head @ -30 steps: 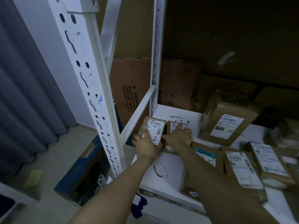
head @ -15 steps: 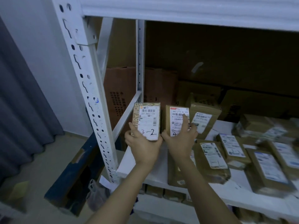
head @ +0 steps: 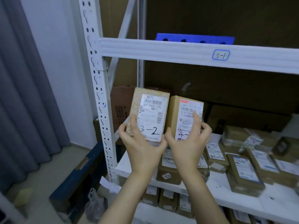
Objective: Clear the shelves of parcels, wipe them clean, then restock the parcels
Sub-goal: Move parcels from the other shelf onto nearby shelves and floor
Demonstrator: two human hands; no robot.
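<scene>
My left hand grips a small patterned parcel with a white label marked "3-2", held upright in front of the white metal shelving. Beside it, my right hand grips a plain brown parcel whose label starts with "4-", one finger lying across the label. Both parcels are lifted above the middle shelf. Several brown labelled parcels lie flat on that shelf to the right. The upper shelf beam carries a blue "3-1" mark.
A perforated white upright stands left of my hands. Large brown cartons fill the back. More parcels sit on the shelf below. A blue object lies on the upper shelf. A grey curtain hangs at left; a dark box and a plastic bag sit on the floor.
Both hands have lifted the two small parcels off the middle shelf and raised them upright toward the camera. The view has tilted up, bringing the upper shelf beam into sight.
</scene>
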